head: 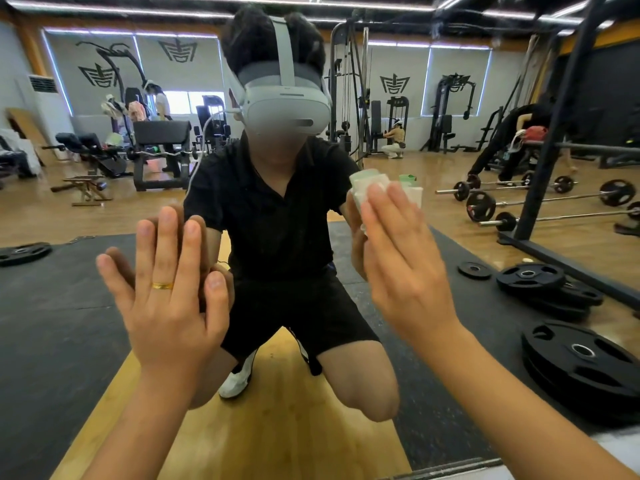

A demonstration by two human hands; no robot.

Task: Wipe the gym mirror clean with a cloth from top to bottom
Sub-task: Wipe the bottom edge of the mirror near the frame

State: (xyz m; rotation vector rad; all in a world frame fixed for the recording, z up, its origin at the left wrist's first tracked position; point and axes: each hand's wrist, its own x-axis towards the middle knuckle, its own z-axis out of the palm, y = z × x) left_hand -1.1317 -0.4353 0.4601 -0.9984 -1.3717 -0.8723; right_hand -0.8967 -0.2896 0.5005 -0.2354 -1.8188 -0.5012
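Flat-fingered, the right hand [405, 268] pressed the cloth [367, 187], seemingly soft and light, to the mirror [519, 216]; broad palm pressure suited it. The left hand [166, 303] lay spread, empty.

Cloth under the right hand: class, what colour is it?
The cloth is white with a pale green edge, in the head view.

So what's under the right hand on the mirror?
A white and pale green cloth, pressed flat against the mirror by the right hand. Only its top part shows above the hand; the rest is covered, so its full extent cannot be seen.
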